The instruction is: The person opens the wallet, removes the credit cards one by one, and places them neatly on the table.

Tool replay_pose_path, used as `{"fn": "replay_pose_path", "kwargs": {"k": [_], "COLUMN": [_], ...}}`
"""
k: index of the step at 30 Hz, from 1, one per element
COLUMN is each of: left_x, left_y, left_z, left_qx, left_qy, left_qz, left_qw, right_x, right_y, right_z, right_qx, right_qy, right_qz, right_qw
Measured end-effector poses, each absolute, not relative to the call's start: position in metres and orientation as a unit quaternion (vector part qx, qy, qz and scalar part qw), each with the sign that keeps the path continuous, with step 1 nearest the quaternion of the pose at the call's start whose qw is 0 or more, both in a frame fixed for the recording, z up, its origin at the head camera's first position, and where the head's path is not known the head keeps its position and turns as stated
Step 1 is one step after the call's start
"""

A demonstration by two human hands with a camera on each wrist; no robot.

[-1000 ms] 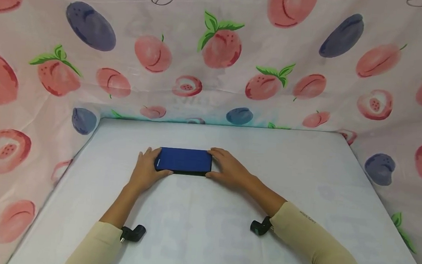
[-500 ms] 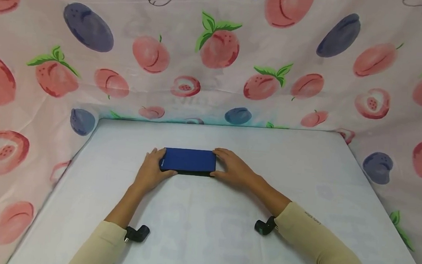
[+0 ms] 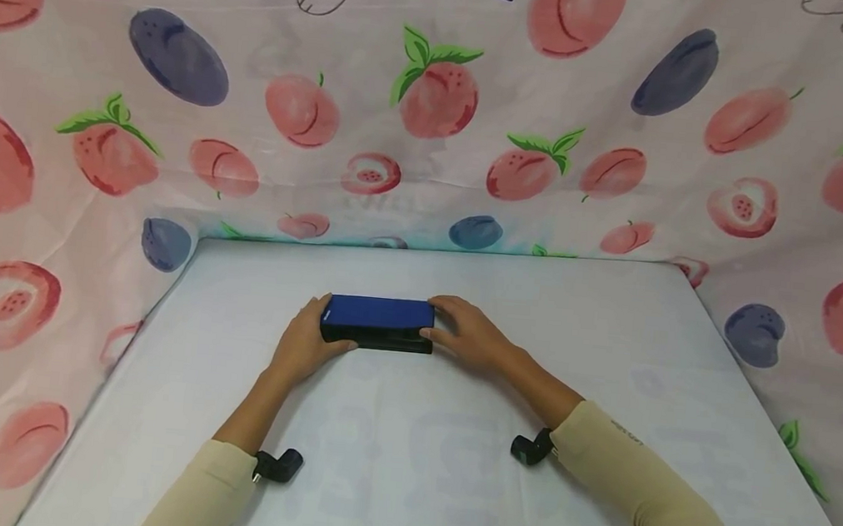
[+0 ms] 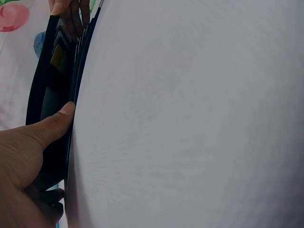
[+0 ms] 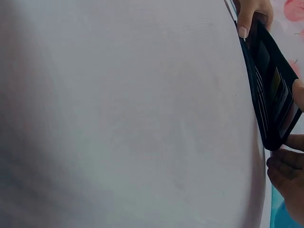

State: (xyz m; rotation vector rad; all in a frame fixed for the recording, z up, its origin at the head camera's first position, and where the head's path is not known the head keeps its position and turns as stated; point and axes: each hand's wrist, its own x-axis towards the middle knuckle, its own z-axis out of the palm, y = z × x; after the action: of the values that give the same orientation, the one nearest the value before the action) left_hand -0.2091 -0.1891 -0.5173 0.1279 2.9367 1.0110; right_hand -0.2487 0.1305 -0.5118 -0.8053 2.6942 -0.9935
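A blue long wallet with a black inside lies on the table, front edge parted. My left hand grips its left end, thumb on the lower half's front edge. At the right end, my right hand pinches the upper cover, its thumb at the raised front edge. Card slots and a yellowish card show inside the wallet in the left wrist view. The right wrist view looks into the same gap of the wallet, wider toward my right hand.
A white-covered table spreads around both arms. Behind it and along both sides hangs a fruit-print cloth. Small black wrist cameras stick out from the beige sleeves.
The wallet and both hands have shifted slightly right. The cover's front edge has risen under my right thumb, so a dark gap now shows along the front.
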Motion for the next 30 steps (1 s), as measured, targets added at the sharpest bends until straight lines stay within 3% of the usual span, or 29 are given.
{"fn": "replay_pose_path", "kwargs": {"k": [18, 30], "left_x": [-0.211, -0.209], "left_y": [-0.191, -0.191], "left_z": [-0.517, -0.518], "left_qx": [0.019, 0.028], "left_qy": [0.942, 0.946], "left_qz": [0.334, 0.321], "left_qw": [0.011, 0.018], "right_x": [-0.259, -0.286], "right_y": [0.122, 0.114], "right_z": [-0.51, -0.515], "right_qx": [-0.209, -0.151], "right_qy": [0.88, 0.876], "right_qz": [-0.418, -0.456], "right_qw": [0.084, 0.05]}}
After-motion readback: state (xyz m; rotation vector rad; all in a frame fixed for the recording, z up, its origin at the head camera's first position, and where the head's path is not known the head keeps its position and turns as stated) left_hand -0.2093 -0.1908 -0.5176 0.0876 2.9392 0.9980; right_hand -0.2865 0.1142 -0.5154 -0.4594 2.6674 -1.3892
